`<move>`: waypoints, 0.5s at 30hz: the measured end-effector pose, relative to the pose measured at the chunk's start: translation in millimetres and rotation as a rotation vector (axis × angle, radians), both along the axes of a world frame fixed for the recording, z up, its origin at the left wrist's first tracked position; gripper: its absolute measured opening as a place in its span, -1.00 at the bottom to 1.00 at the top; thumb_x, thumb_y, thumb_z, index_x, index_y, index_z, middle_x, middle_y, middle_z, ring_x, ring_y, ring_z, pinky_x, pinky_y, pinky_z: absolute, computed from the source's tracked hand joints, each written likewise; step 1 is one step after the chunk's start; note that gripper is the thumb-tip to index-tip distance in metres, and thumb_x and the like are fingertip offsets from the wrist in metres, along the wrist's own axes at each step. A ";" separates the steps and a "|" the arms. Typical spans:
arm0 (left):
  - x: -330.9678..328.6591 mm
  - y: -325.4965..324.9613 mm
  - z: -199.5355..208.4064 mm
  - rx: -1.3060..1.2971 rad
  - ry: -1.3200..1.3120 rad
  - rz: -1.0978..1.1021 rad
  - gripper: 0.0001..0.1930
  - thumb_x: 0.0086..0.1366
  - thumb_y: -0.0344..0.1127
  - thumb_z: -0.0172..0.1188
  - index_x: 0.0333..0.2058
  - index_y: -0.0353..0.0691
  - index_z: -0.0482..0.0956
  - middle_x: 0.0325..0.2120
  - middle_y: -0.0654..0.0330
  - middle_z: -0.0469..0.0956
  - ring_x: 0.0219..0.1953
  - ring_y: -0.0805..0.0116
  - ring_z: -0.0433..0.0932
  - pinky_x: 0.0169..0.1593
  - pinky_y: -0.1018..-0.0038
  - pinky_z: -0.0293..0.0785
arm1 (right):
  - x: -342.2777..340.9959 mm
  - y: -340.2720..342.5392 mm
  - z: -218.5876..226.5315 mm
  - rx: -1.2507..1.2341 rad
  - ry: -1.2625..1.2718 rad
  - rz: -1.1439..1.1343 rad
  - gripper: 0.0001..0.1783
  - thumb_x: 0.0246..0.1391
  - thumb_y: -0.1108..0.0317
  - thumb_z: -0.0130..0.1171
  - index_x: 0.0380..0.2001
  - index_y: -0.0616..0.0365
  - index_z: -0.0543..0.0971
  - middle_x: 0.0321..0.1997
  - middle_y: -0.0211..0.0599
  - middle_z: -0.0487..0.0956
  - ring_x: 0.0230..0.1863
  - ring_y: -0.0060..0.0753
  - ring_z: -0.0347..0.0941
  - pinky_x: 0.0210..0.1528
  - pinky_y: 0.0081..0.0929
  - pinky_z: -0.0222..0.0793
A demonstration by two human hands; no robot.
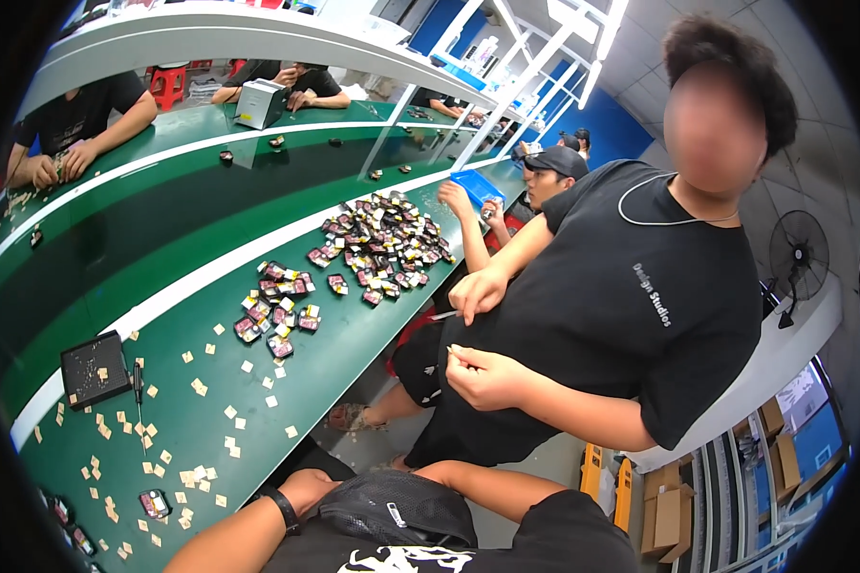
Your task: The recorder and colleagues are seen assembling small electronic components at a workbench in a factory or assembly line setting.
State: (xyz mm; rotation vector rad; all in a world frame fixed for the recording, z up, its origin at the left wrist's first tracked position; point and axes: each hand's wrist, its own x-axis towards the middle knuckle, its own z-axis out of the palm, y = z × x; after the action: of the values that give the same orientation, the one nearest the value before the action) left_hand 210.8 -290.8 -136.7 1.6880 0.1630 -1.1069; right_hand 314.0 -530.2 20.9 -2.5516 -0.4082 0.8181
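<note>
My left hand (pixel 306 489), with a black band (pixel 283 511) at its wrist, is at the left edge of a black mesh-fabric pouch (pixel 397 511) in front of my body. Its fingers are hidden. My right hand (pixel 436 470) lies at the far right side of the pouch, mostly covered by it. Whether either hand grips the pouch cannot be seen. Left of my hands, small pale square pieces (pixel 199 475) are scattered over the green worktable (pixel 287 377). A small black part with a pinkish label (pixel 154 503) lies among them.
A large pile of similar black parts (pixel 382 239) is further along the table. A screwdriver (pixel 138 387) lies beside a black tray (pixel 96 372). A co-worker in black (pixel 631 296) stands close on the right, pinching something small. Cardboard boxes (pixel 674 506) are at the lower right.
</note>
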 end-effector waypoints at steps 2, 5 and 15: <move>0.5 -5.3 -21.6 -0.189 -0.227 -0.148 -0.65 0.20 -0.05 0.26 -0.32 -0.28 0.66 -0.48 0.02 0.63 -0.46 0.21 0.57 -0.32 0.31 0.46 | 5.1 22.4 -8.1 -0.007 -0.021 -0.024 -0.47 0.17 0.12 0.15 0.13 0.16 0.42 0.03 -0.07 0.42 0.09 -0.26 0.28 0.13 -0.35 0.19; 8.7 -5.4 -7.4 -0.047 -0.460 -0.363 -0.57 0.21 0.03 0.20 -0.27 -0.29 0.66 -0.37 -0.03 0.66 -0.30 0.12 0.61 -0.17 0.30 0.48 | 10.4 24.6 -5.8 -0.030 -0.070 -0.061 -0.48 0.17 0.11 0.15 0.12 0.15 0.43 0.00 -0.08 0.43 0.06 -0.26 0.30 0.10 -0.35 0.21; 13.5 -11.2 -29.5 -0.209 -0.556 -0.566 -0.58 0.24 -0.04 0.14 -0.19 -0.32 0.66 -0.25 -0.11 0.65 -0.21 0.06 0.64 -0.10 0.30 0.47 | 16.6 20.9 35.4 -0.041 -0.277 -0.152 -0.51 0.15 0.09 0.17 0.07 0.13 0.47 -0.09 -0.12 0.48 -0.04 -0.29 0.36 0.02 -0.36 0.27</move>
State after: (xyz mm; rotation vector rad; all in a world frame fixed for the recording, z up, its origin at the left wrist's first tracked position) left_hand 224.3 -302.0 -166.2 1.8277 -0.7966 -0.9572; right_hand 330.6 -509.3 56.3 -2.7028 -0.2776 0.4229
